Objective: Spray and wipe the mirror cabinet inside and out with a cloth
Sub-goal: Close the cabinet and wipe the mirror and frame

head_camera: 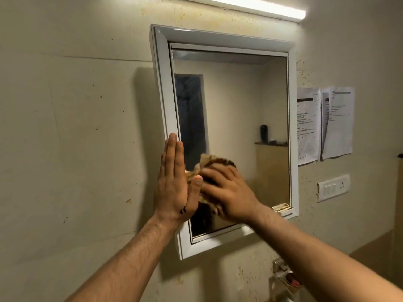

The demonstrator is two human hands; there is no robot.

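Item 1: mirror cabinet (161,83). White-framed and fixed to a stained, cream wall (65,127). Its door is closed, and the mirror (239,101) faces the room. The glass reflects a dark opening on the left and a small dark bottle on a ledge to the right.

Item 2: cloth (210,160). Brownish and bunched into a wad, it is pressed flat against the lower left part of the mirror. Most of it is hidden under the right hand, with only its upper edge showing.

Item 3: right hand (229,192). It lies over the cloth, its fingers (216,171) bent around the wad and gripping it against the glass. The outline is slightly blurred.

Item 4: left hand (174,182). It is flat and upright against the left side of the cabinet frame. The fingers (173,149) are straight and held together, pointing up and holding nothing. The thumb reaches toward the cloth. Two small dark star marks sit near the wrist.

Item 5: a small pale block (282,209) rests on the lower right corner of the frame.

Item 6: two printed paper sheets (325,125) are stuck to the wall just right of the cabinet, with a white switch plate (333,187) below them.

Item 7: a lit tube light (250,5) runs above the cabinet.

Item 8: a metal tap (283,275) is on the wall below the cabinet, partly behind the right forearm.
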